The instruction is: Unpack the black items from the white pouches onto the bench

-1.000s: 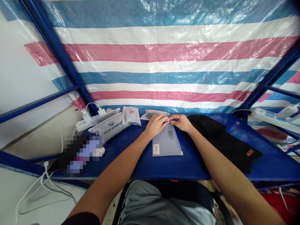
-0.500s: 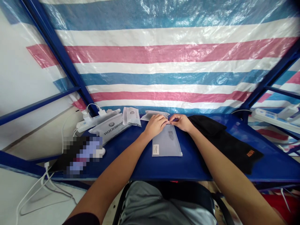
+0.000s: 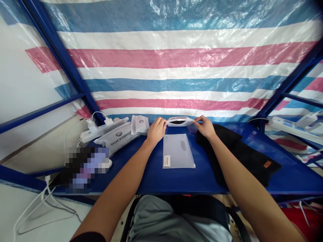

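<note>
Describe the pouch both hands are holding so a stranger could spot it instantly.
On the blue table, look at the far edge below the striped tarp. The small white pouch is stretched between the left hand and right hand; unlike the flat clear bag, its mouth gapes dark.

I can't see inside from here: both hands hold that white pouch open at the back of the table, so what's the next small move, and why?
Probably free the right hand and reach for the black cloth beside it, keeping the left hand on the pouch. The pouch's mouth gapes, dark inside, and the cloth lies right under that hand; the flat frosted bag lies untouched.
</note>
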### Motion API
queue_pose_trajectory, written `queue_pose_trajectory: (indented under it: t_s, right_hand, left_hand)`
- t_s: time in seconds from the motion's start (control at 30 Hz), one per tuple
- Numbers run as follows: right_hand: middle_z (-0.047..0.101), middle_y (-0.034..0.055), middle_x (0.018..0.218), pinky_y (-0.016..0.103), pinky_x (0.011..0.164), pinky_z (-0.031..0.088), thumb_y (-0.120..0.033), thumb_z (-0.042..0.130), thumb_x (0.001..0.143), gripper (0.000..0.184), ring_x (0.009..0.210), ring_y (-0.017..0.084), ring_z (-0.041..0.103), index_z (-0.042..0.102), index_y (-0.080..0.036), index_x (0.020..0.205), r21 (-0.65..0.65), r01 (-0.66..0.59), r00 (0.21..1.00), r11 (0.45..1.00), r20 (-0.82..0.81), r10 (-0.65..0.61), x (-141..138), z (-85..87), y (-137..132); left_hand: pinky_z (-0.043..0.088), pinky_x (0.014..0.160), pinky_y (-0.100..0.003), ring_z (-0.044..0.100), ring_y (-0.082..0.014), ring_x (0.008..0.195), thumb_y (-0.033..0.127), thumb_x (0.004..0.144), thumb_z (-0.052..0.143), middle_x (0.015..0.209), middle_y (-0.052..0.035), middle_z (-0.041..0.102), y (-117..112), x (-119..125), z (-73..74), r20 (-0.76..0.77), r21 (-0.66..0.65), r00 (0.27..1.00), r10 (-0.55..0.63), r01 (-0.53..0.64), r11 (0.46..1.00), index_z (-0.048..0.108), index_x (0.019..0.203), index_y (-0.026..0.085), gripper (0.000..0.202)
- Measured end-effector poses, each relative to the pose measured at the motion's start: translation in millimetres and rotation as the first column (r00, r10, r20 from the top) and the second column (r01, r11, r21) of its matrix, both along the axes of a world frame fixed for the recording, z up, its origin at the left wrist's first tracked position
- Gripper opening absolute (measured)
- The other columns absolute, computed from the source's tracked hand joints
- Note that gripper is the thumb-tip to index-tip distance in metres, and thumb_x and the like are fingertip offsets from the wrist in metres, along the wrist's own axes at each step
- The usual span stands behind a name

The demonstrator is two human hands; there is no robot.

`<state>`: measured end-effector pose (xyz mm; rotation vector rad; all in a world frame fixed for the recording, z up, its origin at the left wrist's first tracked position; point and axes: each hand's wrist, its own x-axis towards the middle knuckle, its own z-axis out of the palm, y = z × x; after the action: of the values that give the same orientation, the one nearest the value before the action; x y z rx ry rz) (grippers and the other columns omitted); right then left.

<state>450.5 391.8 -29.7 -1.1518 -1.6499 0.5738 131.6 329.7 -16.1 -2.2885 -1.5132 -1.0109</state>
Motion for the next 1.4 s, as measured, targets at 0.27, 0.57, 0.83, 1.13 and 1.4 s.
queue_pose_trajectory:
  t_s: [0.27, 0.57, 0.83, 1.13, 1.4]
  right_hand:
    - [0.073, 0.012, 0.121, 0.055, 0.112, 0.054, -0.039, 0.069, 0.1, 0.019, 0.118, 0.034, 0.069, 0.075, -0.025, 0.111, 0.285, -0.181, 0.945, 0.941, 0.316, 0.086, -27.9, 8.3, -19.3]
    - [0.056, 0.0064, 0.164, 0.058, 0.126, 0.044, -0.014, 0.057, 0.097, 0.032, 0.149, 0.035, 0.054, 0.085, -0.026, 0.107, 0.33, -0.365, 0.873, 0.871, 0.447, 0.196, -25.6, 6.0, -18.1]
    - [0.066, 0.0109, 0.155, 0.062, 0.127, 0.044, -0.024, 0.068, 0.096, 0.051, 0.145, 0.038, 0.06, 0.071, -0.025, 0.147, 0.253, -0.236, 0.919, 0.938, 0.372, 0.131, -26.7, -2.7, -10.9]
    - [0.075, 0.0108, 0.141, 0.052, 0.099, 0.069, -0.056, 0.098, 0.071, 0.08, 0.115, 0.034, 0.078, 0.072, -0.025, 0.14, -0.198, -0.327, 0.848, 0.924, -0.493, 0.194, -38.1, 15.5, -21.9]
    - [0.083, 0.0082, 0.115, 0.048, 0.089, 0.073, -0.062, 0.094, 0.078, 0.055, 0.105, 0.03, 0.081, 0.077, -0.026, 0.115, -0.32, -0.567, 0.742, 0.759, -0.598, 0.303, -41.8, 22.5, -33.5]
  left_hand:
    - [0.058, 0.1, -0.036, 0.072, -0.0249, 0.114, 0.018, 0.109, 0.047, 0.128, -0.0103, 0.069, 2.5, 10.1, -13.7, 0.147, -0.068, 0.984, -0.103, 0.114, 0.991, 0.063, 0.136, 0.022, 0.032]
    - [0.058, 0.105, -0.038, 0.072, -0.0248, 0.117, 0.013, 0.109, 0.043, 0.125, -0.0103, 0.07, 2.4, 10.4, -14.7, 0.198, -0.056, 0.973, -0.122, 0.136, 0.989, 0.066, 0.132, 0.022, 0.034]
    - [0.054, 0.117, -0.039, 0.066, -0.0231, 0.133, 0.015, 0.109, 0.044, 0.142, -0.0122, 0.062, 0.6, 17.3, -12.5, 0.283, 0.0, 0.93, -0.234, 0.244, 0.97, 0.06, 0.144, 0.025, 0.04]
    - [0.05, 0.119, -0.045, 0.059, -0.0292, 0.143, 0.05, 0.111, 0.053, 0.158, -0.0179, 0.057, 9.1, 27.3, -21.2, 0.528, -0.141, 0.842, -0.114, 0.219, 0.965, 0.054, 0.152, 0.022, 0.05]
    - [0.045, 0.069, -0.028, 0.059, -0.0171, 0.07, 0.063, 0.112, 0.039, 0.072, 0.0006, 0.06, -6.8, 34.2, -8.3, 0.576, -0.203, 0.798, -0.177, 0.35, 0.915, 0.063, 0.083, 0.021, 0.057]
